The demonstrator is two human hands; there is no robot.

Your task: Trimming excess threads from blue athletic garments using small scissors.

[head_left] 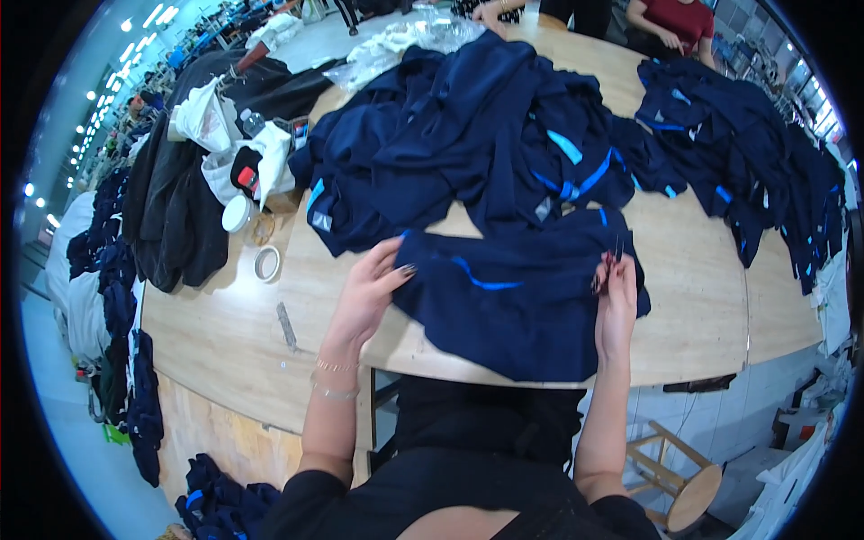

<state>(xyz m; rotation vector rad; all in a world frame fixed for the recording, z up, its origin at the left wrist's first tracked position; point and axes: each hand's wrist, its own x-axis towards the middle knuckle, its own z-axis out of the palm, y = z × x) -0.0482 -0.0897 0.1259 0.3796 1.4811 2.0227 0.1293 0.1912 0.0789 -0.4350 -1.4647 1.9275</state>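
A navy blue garment piece (504, 306) with a bright blue strip across it is spread over the table's near edge. My left hand (373, 279) pinches its upper left corner between thumb and fingers. At the piece's right side, my right hand (616, 288) is closed around a small two-pronged tool (619, 247), its thin points upward. The fingers of that hand lie against the cloth; whether they also grip it is hard to tell. Just beyond lies a large heap of navy garments (450, 135) with blue and turquoise trims.
On the wooden table (216, 333) lie a tape roll (267, 263), a short metal strip (286, 326) and a white round container (238, 214). More navy garments (738, 144) are piled at right. A wooden stool (688, 490) stands lower right. People are at the far side.
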